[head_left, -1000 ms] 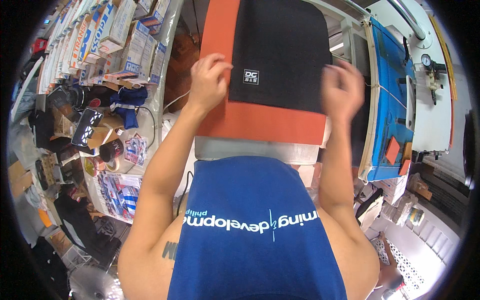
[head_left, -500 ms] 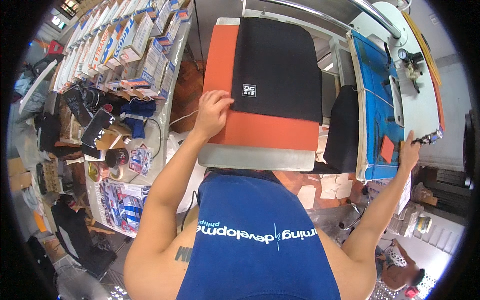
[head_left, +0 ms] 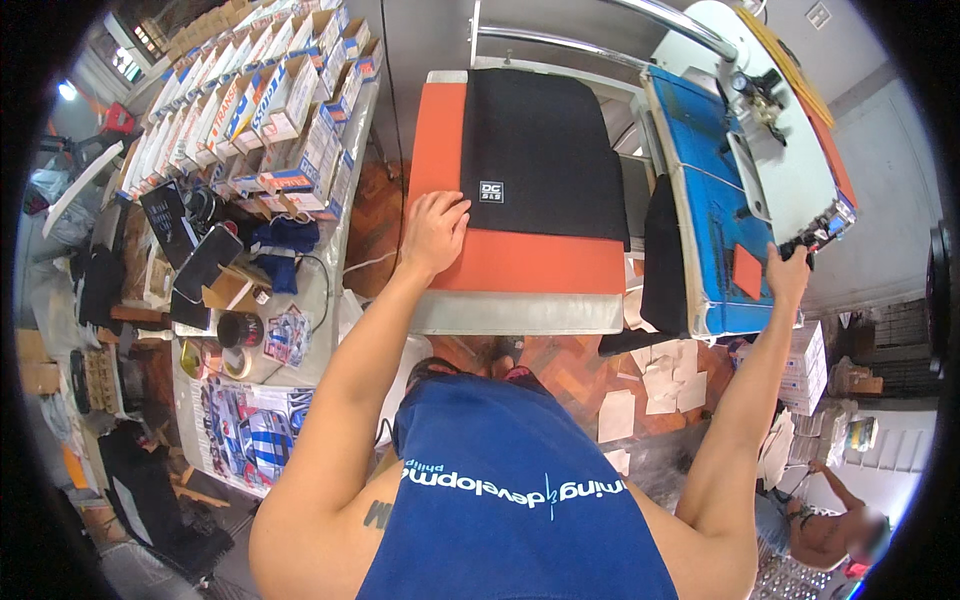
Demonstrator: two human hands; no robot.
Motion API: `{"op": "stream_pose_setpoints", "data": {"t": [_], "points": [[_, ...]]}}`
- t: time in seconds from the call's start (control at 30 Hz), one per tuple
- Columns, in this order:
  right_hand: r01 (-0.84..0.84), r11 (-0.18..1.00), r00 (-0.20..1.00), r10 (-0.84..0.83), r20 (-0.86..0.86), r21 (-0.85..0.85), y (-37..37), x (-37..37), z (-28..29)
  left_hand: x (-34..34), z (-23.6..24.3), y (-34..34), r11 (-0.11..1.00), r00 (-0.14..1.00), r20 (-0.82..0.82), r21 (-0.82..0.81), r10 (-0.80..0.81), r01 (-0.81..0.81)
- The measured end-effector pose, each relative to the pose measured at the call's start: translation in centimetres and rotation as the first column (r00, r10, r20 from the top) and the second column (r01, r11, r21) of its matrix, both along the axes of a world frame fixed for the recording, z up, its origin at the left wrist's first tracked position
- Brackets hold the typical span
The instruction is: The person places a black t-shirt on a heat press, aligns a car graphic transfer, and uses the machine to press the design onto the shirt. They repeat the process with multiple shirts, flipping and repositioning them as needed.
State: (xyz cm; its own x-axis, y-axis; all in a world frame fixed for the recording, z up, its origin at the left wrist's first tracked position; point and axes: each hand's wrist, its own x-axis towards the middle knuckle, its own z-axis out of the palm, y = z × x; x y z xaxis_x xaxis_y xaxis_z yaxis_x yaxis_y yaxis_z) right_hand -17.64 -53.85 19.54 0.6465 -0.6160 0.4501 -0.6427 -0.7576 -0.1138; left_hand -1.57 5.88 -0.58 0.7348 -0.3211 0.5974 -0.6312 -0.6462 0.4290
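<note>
A black cloth with a small white emblem lies on the orange pad of a heat press. At the cloth's lower left corner rests my left hand, its fingers loosely bent on the pad and touching the cloth's edge. My right hand is closed around a black handle on the press's swing head, at its near right corner. The head's blue plate is to the right of the pad, not over it. A small orange patch sits on the blue plate near my right hand.
Rows of long cardboard boxes fill the table at left, with a phone and jars nearby. A metal bar crosses behind the press. Paper sheets lie on the floor. Another person is at lower right.
The swing head has moved left, closer to the pad, with my right hand on its handle. My left hand stays at the cloth's corner. The whole view has shifted slightly.
</note>
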Motion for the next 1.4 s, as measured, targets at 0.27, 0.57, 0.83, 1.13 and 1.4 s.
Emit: {"op": "stream_pose_setpoints", "data": {"t": [0.27,0.57,0.83,1.13,1.4], "points": [[-0.242,0.968,0.946,0.251,0.206,-0.066,15.9,1.4,-1.9,0.2,-0.1,0.8,0.983,0.99,-0.131,-0.184,-0.043,0.019],[-0.623,0.769,0.643,0.608,0.466,-0.144,26.3,3.0,1.1,-14.3,-4.4,15.9,0.847,0.862,-0.345,-0.254,0.372,-0.467],[-0.656,0.723,0.625,0.682,0.381,-0.218,34.6,4.8,0.2,-27.9,-11.6,18.8,0.857,0.715,-0.626,-0.141,0.31,-0.495],[-0.784,0.604,0.479,0.735,0.48,-0.143,37.3,4.0,0.2,-31.0,-15.1,16.7,0.953,0.497,-0.868,-0.15,0.002,-0.265],[-0.487,0.77,0.869,0.381,0.315,0.412,19.0,-5.2,-10.8,-33.8,-20.4,18.3,0.982,0.374,-0.911,0.129,0.172,-0.138]]}}
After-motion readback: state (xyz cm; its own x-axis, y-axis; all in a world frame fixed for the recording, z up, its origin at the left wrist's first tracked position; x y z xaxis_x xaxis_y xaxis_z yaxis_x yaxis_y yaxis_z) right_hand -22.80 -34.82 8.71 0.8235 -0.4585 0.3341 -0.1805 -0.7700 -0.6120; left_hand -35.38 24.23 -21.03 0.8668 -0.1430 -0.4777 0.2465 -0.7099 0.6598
